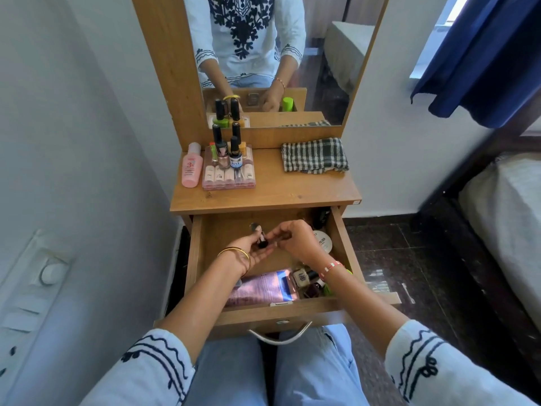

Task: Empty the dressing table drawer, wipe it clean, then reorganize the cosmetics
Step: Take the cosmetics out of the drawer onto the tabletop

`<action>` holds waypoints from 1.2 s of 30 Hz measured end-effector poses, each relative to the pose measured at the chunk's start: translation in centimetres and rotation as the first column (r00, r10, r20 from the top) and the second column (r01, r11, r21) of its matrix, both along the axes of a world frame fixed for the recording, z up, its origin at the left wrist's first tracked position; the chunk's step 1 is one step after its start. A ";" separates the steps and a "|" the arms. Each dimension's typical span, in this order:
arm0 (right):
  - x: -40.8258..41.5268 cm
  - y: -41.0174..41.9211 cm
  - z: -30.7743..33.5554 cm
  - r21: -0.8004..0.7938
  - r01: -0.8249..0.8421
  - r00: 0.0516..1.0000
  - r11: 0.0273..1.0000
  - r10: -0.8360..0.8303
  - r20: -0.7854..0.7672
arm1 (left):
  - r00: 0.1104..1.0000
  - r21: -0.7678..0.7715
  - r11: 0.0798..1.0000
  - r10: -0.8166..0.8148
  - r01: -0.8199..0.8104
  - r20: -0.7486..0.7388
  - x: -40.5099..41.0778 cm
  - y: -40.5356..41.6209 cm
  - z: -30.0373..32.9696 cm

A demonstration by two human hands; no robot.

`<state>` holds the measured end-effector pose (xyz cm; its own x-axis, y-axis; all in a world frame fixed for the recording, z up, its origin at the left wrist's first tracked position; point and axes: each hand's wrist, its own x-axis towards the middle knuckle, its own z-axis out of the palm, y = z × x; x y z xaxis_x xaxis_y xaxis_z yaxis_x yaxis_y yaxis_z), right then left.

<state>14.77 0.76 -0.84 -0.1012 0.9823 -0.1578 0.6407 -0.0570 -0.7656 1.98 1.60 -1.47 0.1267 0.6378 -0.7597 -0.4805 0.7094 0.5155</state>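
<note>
The wooden drawer (195, 253) is pulled out under the dressing table top (281, 191). Both my hands are inside it. My left hand (251, 249) holds a small dark nail polish bottle (262, 242) with a pale cap. My right hand (297, 240) pinches a slim brownish object (285, 236) right beside that bottle. Still in the drawer lie a pink sachet (260, 287), several nail polish bottles (304, 278), a round white tub (322, 241) and a dark bottle (322, 218) in the far right corner.
On the table top stand a pink bottle (191, 165), a clear organiser (228, 174) of tubes with nail polishes on it, and a folded checked cloth (314, 155). A mirror (278, 54) rises behind. A wall is at left, a bed (503, 218) at right.
</note>
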 end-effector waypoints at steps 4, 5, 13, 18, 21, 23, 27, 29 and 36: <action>1.7 2.0 -0.3 0.009 0.175 0.957 0.984 -0.173 0.231 | 0.996 0.021 1.000 -0.014 0.016 -0.085 -0.6 0.5 -0.4; 2.1 2.6 -0.4 0.022 0.189 0.931 0.982 -0.186 0.314 | 0.994 0.023 0.999 -0.020 0.023 -0.104 -0.8 0.6 -0.5; 2.0 4.1 -2.4 -0.118 0.026 0.735 0.993 0.061 0.675 | 0.960 0.053 0.996 -0.052 0.069 -0.275 -1.6 0.9 -1.1; 1.2 4.7 -2.9 -0.136 -0.015 0.843 0.991 0.086 0.531 | 0.957 0.046 0.997 -0.046 0.061 -0.285 -1.8 0.7 -1.0; 0.8 4.6 -2.7 -0.157 0.032 0.972 0.987 0.006 0.234 | 0.952 0.062 0.996 -0.036 0.058 -0.303 -2.0 0.5 -1.2; 0.9 4.3 -2.3 -0.252 0.044 0.999 0.967 -0.041 0.018 | 0.945 0.061 0.996 -0.042 0.066 -0.324 -2.0 0.4 -1.3; 1.2 2.9 -1.1 -0.400 -0.026 0.905 0.916 -0.149 -0.399 | 0.926 0.070 0.993 -0.065 0.098 -0.371 -2.2 0.1 -0.8; 1.0 2.3 -0.5 -0.414 -0.055 0.851 0.909 -0.175 -0.496 | 0.916 0.085 0.991 -0.063 0.105 -0.395 -2.3 -0.2 -0.5; 0.3 1.1 1.5 -0.364 -0.112 0.792 0.925 -0.138 -0.594 | 0.883 0.240 0.965 0.020 0.105 -0.469 -3.1 -2.2 1.3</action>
